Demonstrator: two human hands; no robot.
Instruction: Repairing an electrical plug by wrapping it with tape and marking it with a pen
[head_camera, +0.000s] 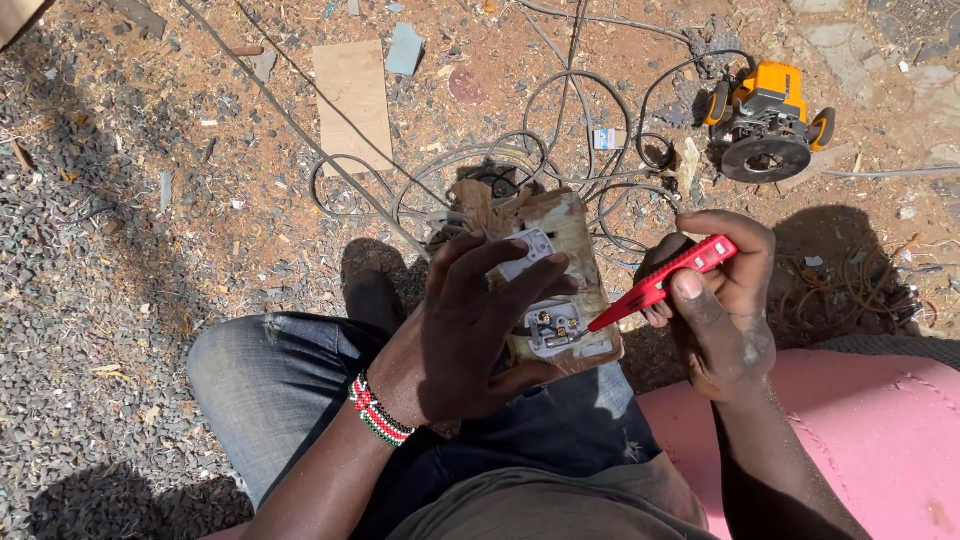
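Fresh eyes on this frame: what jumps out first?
Centre of the view: the left hand grips a worn wooden block with white electrical fittings over the lap, while the right hand points a red screwdriver at the lower fitting. Beyond them, a tangle of grey cables sprawls on the dirt, and an orange power tool sits at the upper right.

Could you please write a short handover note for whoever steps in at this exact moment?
Left hand: grips a worn socket board over the lap, fingers across its white fittings.
Right hand: holds a red tester screwdriver, tip at the opened plug on the board.
Nearby: tangled cables and an orange power tool on the ground.
Done: plug interior exposed.
Left: plug not yet closed.
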